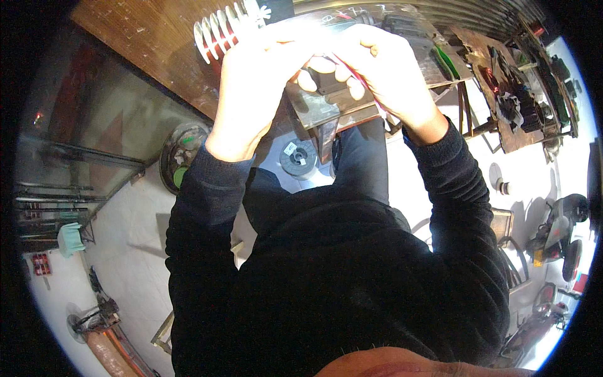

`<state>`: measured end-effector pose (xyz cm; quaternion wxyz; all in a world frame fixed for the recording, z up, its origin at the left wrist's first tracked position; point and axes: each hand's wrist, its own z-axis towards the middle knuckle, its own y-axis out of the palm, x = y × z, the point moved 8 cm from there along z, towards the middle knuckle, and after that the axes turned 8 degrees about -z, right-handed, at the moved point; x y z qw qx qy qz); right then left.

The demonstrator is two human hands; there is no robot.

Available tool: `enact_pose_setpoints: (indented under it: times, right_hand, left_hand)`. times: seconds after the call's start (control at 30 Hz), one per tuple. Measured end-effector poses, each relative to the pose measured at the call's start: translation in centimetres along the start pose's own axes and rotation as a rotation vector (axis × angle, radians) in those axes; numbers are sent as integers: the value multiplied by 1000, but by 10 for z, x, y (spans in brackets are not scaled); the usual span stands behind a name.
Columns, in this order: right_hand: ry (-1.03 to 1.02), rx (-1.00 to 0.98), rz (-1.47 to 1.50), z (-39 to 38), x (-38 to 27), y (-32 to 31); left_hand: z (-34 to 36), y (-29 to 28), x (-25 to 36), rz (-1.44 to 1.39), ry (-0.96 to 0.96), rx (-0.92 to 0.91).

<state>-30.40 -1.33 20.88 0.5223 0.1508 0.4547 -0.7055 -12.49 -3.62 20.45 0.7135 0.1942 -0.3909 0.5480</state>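
Note:
My left hand (264,81) and my right hand (392,72) are raised close together over the front edge of the wooden bench, both washed out by bright light. A thin red strand (358,76), wire or sleeving, passes through the curled fingers of my right hand and trails down toward the wrist. The fingers of my left hand are pinched near its upper end; what lies between them is lost in glare. Just left of my left hand, a row of white discs (213,39) has red windings between them.
A brown wooden tabletop (144,53) stretches to the upper left. On the floor below sits a grey spool (298,157), near my legs. A round metal basin (186,147) stands at left. Cluttered wooden shelves (512,141) stand at right, with a motorbike (559,229) beyond.

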Motion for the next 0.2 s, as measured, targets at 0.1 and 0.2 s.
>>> enact_pose_setpoints:
  times: [0.1,0.2]
  right_hand:
    - [-1,-9,-50,-2,-5,7]
    - [95,-22,48,-4,-2,13]
  left_hand:
    - [-5,-6,9,242,33,-32]
    - [-14,-14,-1,-68,-226,61]
